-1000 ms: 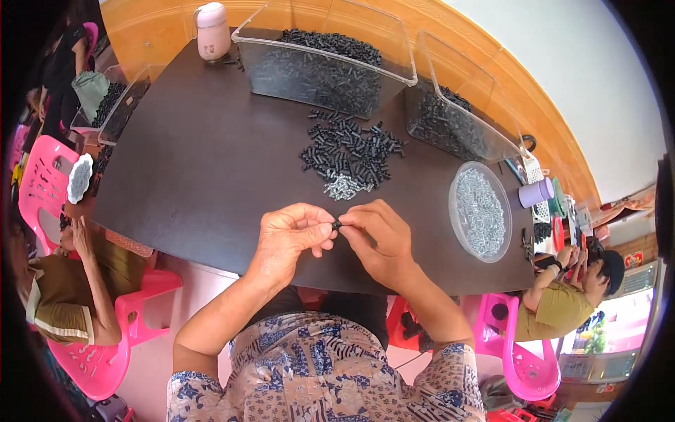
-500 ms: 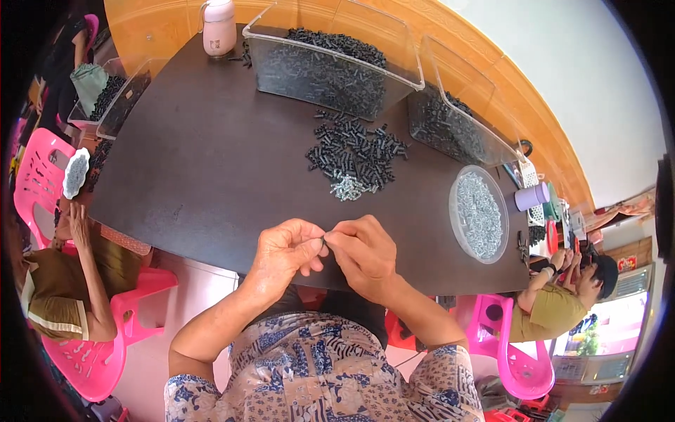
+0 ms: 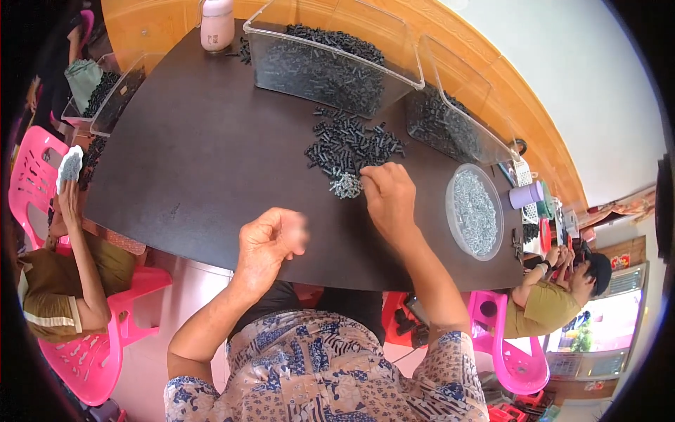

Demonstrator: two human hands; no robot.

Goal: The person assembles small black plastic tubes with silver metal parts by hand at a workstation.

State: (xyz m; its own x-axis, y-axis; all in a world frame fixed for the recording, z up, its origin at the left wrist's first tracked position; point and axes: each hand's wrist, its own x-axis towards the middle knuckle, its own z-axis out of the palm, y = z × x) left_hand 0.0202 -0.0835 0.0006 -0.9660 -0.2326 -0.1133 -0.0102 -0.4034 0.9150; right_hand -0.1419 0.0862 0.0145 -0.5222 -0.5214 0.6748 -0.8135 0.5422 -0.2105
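My left hand (image 3: 266, 243) hovers over the table's near edge, its fingers curled in a pinch. The tips are blurred, so anything between them cannot be made out. Farther out, my right hand (image 3: 391, 200) reaches with thumb and forefinger together at the edge of a loose heap of short black ribbed plastic pieces (image 3: 351, 144). Right beside its fingertips lies a small cluster of shiny silvery coil-like pieces (image 3: 344, 185), at the heap's near side. What the right fingertips pinch, if anything, is too small to tell.
Behind the heap stand a large clear bin (image 3: 316, 74) and a second clear bin (image 3: 450, 130), both holding black pieces. A round tub (image 3: 475, 211) of silvery pieces sits at right, near a lilac cup (image 3: 526, 195). A pink bottle (image 3: 216, 27) stands far left. People sit either side.
My hands have parted. The right one has moved forward to the heap's edge, while the left has shifted slightly left and stays near the table's edge.
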